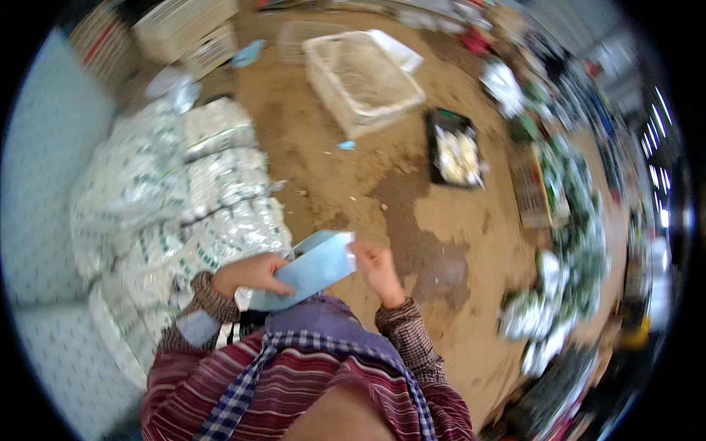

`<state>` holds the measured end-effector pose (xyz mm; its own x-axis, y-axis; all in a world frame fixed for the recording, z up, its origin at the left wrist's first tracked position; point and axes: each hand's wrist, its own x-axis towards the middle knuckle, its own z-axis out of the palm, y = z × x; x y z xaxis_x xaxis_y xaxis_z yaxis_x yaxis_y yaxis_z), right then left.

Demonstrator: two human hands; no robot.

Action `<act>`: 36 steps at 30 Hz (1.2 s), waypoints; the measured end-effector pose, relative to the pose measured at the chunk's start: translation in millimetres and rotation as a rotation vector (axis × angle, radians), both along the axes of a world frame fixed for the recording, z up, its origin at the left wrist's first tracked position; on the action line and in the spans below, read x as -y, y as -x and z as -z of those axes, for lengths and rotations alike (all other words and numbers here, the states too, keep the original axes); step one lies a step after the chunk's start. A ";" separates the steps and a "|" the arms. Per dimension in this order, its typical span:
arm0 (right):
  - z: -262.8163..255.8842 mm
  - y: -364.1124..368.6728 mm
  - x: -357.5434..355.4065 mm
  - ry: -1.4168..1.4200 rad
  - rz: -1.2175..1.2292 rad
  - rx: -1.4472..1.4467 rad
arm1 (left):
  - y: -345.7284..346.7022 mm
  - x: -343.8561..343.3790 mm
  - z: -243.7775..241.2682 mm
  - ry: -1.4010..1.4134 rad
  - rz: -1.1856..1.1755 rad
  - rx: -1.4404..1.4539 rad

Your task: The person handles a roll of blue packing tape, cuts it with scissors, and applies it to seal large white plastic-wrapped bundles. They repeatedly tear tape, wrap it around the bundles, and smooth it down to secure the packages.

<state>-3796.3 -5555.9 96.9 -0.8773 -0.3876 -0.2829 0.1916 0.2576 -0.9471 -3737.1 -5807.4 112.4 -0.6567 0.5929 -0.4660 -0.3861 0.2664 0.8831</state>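
My left hand (255,277) grips a light blue folded sheet (314,269), its thumb lying across the near face. The sheet looks like paper or thin card and slants up to the right in front of my apron (309,314). At its right end is a narrow white edge. Beside that end is my right hand (379,271), fingers curled. Motion blur hides whether those fingers pinch the white edge or anything else. Left of my left hand are stacked clear plastic packs (237,226) with pale contents and green print.
A dirty white plastic crate (361,82) stands on the brown, stained floor (325,171). Right of it, a black crate (437,165) holds pale bagged items. Blue scraps (346,145) lie nearby. Bagged greens (573,248) line the right side; cream crates (187,27) stand at upper left.
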 end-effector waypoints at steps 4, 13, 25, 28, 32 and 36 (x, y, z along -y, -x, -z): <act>15.0 128.3 55.5 0.432 0.117 0.203 | 41.9 75.1 -16.8 -0.018 -0.294 -0.045; 80.1 385.9 104.7 0.329 0.179 0.395 | 49.7 169.8 10.4 -0.029 -1.849 -0.143; 76.3 516.6 501.0 -0.003 -1.098 0.113 | 102.2 166.2 17.6 1.274 -2.147 0.326; 76.0 470.5 570.8 -0.075 -1.446 0.049 | 103.6 191.4 43.1 1.476 -2.015 0.248; 71.6 393.2 634.1 -0.265 -2.023 -0.257 | 98.4 297.8 94.5 1.515 -1.667 0.155; 93.1 314.7 700.8 -0.149 -2.429 -0.778 | 78.0 399.7 140.1 1.667 -1.515 0.238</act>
